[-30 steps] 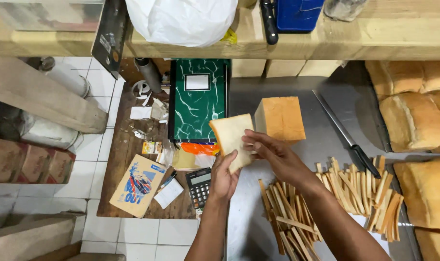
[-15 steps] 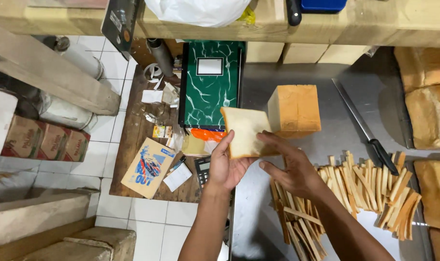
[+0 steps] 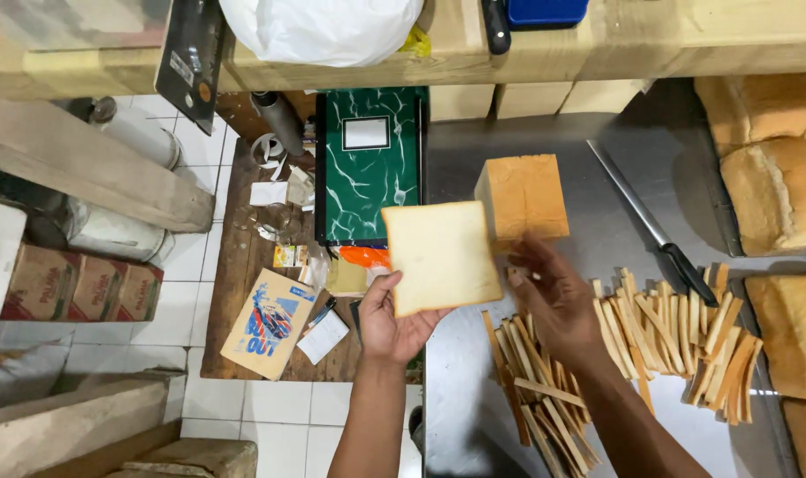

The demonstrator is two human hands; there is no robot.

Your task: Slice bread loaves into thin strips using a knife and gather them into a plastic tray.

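1. Hands: left hand (image 3: 394, 323) grips a crustless white bread slice (image 3: 443, 255) from below, thumb on its lower left edge, slice held flat facing up, above the counter edge. Right hand (image 3: 554, 296) is just right of the slice, fingers loosely spread, holding nothing, blurred; cannot tell if fingertips touch the slice's right edge.
2. Steel counter (image 3: 474, 407) fills the right half of the view.
3. Bread loaves (image 3: 779, 177) with crust lie along the right edge, stacked near each other.
4. Green marbled book (image 3: 368, 168) sits left of the counter on a wooden board (image 3: 244, 292), above the left hand.
5. Trimmed loaf block (image 3: 523, 196) stands on the counter just behind the held slice, partly overlapped by it in view.
6. Pile of crust strips (image 3: 678, 341) spreads on the counter under and right of the right hand, running down toward the forearm.
7. Long knife (image 3: 651, 221) lies diagonally on the counter, black handle next to the strips, between block and loaves.
8. Cardboard packet (image 3: 270, 323) and white paper scraps lie on the board left of the left hand.
9. Small orange item (image 3: 363, 257) sits just below the book, partly hidden by the slice.
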